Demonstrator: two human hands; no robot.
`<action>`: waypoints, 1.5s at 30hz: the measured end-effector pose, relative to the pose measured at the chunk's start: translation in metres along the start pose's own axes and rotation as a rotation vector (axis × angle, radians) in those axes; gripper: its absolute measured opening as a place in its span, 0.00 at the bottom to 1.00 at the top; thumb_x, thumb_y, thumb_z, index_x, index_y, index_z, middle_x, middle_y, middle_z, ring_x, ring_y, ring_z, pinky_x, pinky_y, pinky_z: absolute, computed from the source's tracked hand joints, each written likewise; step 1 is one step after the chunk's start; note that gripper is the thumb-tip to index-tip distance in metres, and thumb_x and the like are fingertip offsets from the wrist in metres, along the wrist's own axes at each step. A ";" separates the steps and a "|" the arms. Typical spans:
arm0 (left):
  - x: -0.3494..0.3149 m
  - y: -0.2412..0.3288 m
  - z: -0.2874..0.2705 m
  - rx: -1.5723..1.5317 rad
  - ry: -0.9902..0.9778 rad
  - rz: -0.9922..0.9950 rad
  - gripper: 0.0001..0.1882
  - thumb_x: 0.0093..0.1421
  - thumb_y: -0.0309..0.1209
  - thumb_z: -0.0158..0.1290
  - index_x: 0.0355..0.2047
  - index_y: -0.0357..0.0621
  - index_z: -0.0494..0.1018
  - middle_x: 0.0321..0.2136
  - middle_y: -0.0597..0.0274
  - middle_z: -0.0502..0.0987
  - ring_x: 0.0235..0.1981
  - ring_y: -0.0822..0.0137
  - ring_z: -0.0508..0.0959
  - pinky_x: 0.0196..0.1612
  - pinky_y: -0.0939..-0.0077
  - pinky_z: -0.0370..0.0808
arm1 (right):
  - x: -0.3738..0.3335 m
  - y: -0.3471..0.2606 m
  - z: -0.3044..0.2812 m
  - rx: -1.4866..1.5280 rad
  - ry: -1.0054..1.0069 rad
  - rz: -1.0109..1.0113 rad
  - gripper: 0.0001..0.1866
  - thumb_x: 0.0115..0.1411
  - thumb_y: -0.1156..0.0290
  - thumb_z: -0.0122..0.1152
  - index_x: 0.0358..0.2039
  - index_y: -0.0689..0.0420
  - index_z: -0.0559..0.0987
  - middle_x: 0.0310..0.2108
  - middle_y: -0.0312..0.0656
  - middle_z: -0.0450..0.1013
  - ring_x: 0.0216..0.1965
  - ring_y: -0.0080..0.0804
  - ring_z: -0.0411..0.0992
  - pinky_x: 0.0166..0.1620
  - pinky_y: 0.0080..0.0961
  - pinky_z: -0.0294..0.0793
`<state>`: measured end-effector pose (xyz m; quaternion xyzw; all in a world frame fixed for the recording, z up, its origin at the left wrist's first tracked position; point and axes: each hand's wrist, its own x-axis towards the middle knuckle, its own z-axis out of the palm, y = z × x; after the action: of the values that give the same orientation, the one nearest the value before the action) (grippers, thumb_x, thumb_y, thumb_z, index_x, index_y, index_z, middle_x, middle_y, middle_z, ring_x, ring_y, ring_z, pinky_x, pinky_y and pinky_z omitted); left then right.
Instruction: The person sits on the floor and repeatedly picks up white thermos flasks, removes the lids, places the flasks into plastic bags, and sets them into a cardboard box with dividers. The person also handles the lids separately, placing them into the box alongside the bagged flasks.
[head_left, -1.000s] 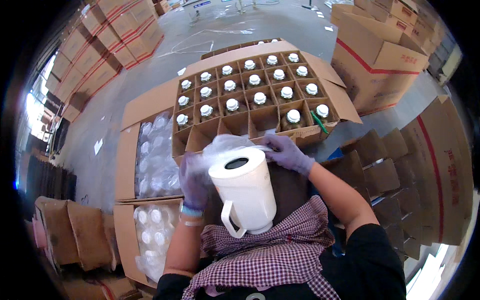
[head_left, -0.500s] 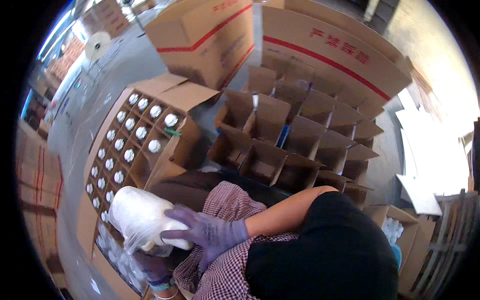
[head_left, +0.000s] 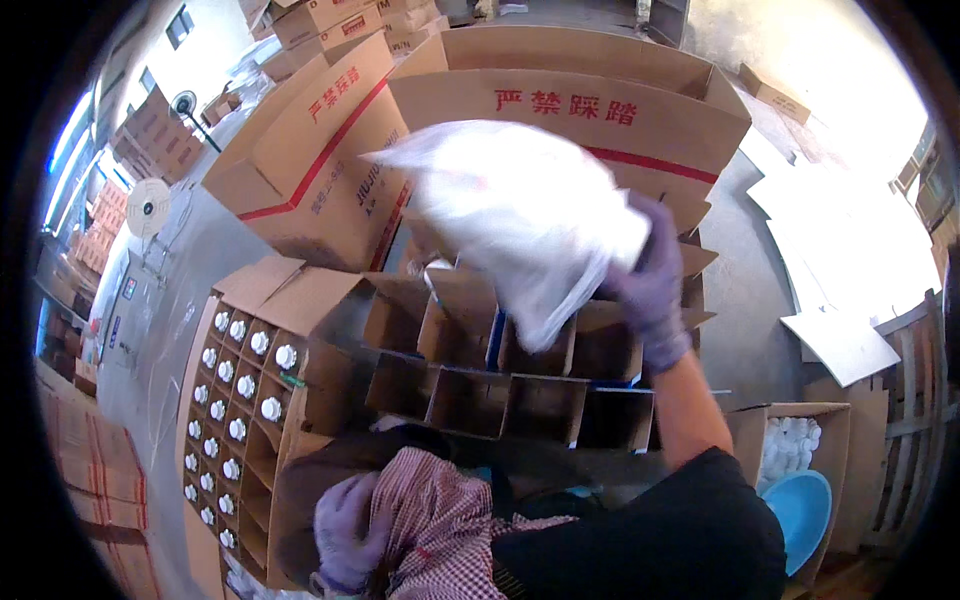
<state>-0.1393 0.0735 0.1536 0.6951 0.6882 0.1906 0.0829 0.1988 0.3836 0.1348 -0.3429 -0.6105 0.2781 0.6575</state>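
My right hand (head_left: 655, 290), in a purple glove, is raised and gripping the right end of a white bundle in thin plastic wrap (head_left: 510, 210). Loose film trails below the bundle. What the wrap contains does not show. The bundle hangs above a large carton with cardboard dividers (head_left: 470, 400), hiding part of its cells. My left hand (head_left: 345, 525), also gloved, is low beside the red-and-white checked cloth (head_left: 425, 500) over my lap; blur obscures its fingers. To the left stands an opened carton (head_left: 290, 510) with white-capped bottles (head_left: 237, 430) in several cells.
Two tall cartons with red stripes (head_left: 310, 150) (head_left: 560, 85) stand behind the divided one. At the right, a box (head_left: 840, 440) holds small white pieces and a blue basin (head_left: 800, 515). White sheets (head_left: 845, 345) lie on the floor near a wooden pallet (head_left: 910, 430).
My right hand has lifted the white bundle from beside the bottle carton up and to the right, over the divided carton. My left hand is no longer under it. The view has shifted upward.
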 end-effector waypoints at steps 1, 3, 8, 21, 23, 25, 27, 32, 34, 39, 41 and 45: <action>-0.016 -0.018 -0.003 -0.043 -0.024 -0.149 0.22 0.55 0.32 0.59 0.51 0.39 0.76 0.46 0.48 0.79 0.49 0.48 0.77 0.54 0.57 0.72 | 0.023 0.014 -0.022 -0.223 0.012 -0.061 0.36 0.44 0.63 0.76 0.53 0.57 0.73 0.50 0.45 0.72 0.54 0.37 0.72 0.59 0.35 0.71; -0.045 -0.053 -0.009 -0.086 -0.018 -0.336 0.19 0.55 0.28 0.57 0.49 0.39 0.77 0.48 0.49 0.78 0.50 0.50 0.77 0.54 0.59 0.72 | 0.061 0.039 -0.061 -0.595 -0.007 -0.130 0.35 0.42 0.62 0.75 0.52 0.56 0.75 0.50 0.47 0.72 0.53 0.42 0.73 0.58 0.37 0.72; -0.132 -0.107 -0.051 -0.169 0.244 -0.807 0.17 0.69 0.34 0.53 0.52 0.35 0.76 0.48 0.52 0.81 0.48 0.58 0.78 0.54 0.64 0.74 | 0.102 0.105 -0.102 -1.072 -0.193 0.127 0.36 0.41 0.58 0.73 0.52 0.52 0.75 0.50 0.50 0.71 0.52 0.50 0.73 0.56 0.42 0.74; -0.296 -0.122 -0.090 -0.099 0.196 -1.277 0.23 0.71 0.41 0.51 0.58 0.35 0.73 0.55 0.48 0.77 0.55 0.55 0.75 0.59 0.65 0.69 | 0.140 0.180 -0.098 -1.238 -0.159 0.374 0.35 0.40 0.54 0.72 0.51 0.50 0.75 0.49 0.54 0.73 0.50 0.54 0.75 0.54 0.45 0.75; -0.304 -0.122 -0.090 -0.183 0.217 -1.345 0.23 0.71 0.40 0.52 0.58 0.35 0.73 0.55 0.48 0.77 0.54 0.55 0.76 0.59 0.66 0.69 | 0.132 0.196 -0.104 -1.259 -0.167 0.384 0.37 0.40 0.54 0.72 0.53 0.50 0.74 0.48 0.54 0.73 0.50 0.54 0.75 0.55 0.45 0.75; -0.307 -0.125 -0.087 -0.213 0.221 -1.377 0.23 0.70 0.41 0.53 0.56 0.36 0.75 0.53 0.49 0.78 0.53 0.55 0.77 0.60 0.64 0.69 | 0.123 0.238 -0.116 -1.300 -0.259 0.390 0.39 0.41 0.52 0.72 0.55 0.50 0.72 0.53 0.56 0.71 0.51 0.56 0.74 0.56 0.45 0.75; -0.315 -0.133 -0.074 -0.204 0.213 -1.387 0.22 0.68 0.43 0.55 0.53 0.39 0.78 0.50 0.51 0.79 0.51 0.54 0.78 0.61 0.60 0.68 | 0.110 0.290 -0.121 -1.374 -0.396 0.456 0.45 0.43 0.49 0.72 0.60 0.58 0.68 0.56 0.61 0.70 0.57 0.57 0.72 0.59 0.43 0.73; -0.521 -0.125 -0.012 -0.273 0.408 -1.363 0.19 0.68 0.37 0.54 0.51 0.34 0.77 0.43 0.52 0.82 0.42 0.67 0.80 0.46 0.71 0.77 | 0.092 0.259 -0.002 -0.651 -0.603 0.519 0.31 0.59 0.62 0.62 0.59 0.67 0.72 0.56 0.55 0.74 0.56 0.49 0.74 0.58 0.38 0.72; -0.434 -0.107 -0.016 -0.172 0.347 -1.451 0.18 0.66 0.33 0.55 0.51 0.32 0.77 0.47 0.49 0.81 0.48 0.59 0.80 0.53 0.66 0.75 | 0.076 0.257 -0.040 -0.616 -0.555 0.302 0.28 0.64 0.67 0.58 0.62 0.67 0.70 0.58 0.51 0.72 0.55 0.42 0.72 0.59 0.36 0.71; -0.573 -0.137 0.015 -0.006 0.243 -1.584 0.23 0.63 0.47 0.53 0.48 0.42 0.80 0.45 0.49 0.83 0.46 0.57 0.82 0.53 0.64 0.75 | 0.022 0.301 -0.051 -0.418 -0.594 0.100 0.25 0.70 0.67 0.56 0.63 0.68 0.68 0.62 0.51 0.70 0.61 0.40 0.69 0.62 0.34 0.68; -0.645 -0.094 0.027 0.025 0.205 -1.926 0.27 0.59 0.54 0.56 0.46 0.43 0.81 0.44 0.48 0.83 0.46 0.57 0.82 0.52 0.65 0.75 | -0.092 0.083 0.082 -0.769 -0.537 0.145 0.18 0.68 0.62 0.58 0.50 0.62 0.82 0.45 0.51 0.80 0.47 0.44 0.77 0.51 0.40 0.77; -0.669 -0.150 0.084 0.056 0.098 -2.073 0.36 0.52 0.62 0.60 0.47 0.42 0.81 0.44 0.46 0.82 0.48 0.54 0.81 0.55 0.62 0.75 | -0.095 0.092 0.152 -0.675 -0.892 -0.202 0.18 0.69 0.65 0.57 0.54 0.63 0.77 0.52 0.50 0.76 0.52 0.42 0.74 0.54 0.37 0.74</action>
<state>-0.2325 -0.5699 -0.0806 -0.2449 0.9552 0.0378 0.1619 0.0428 0.3823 0.0075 -0.3233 -0.9140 0.1209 0.2131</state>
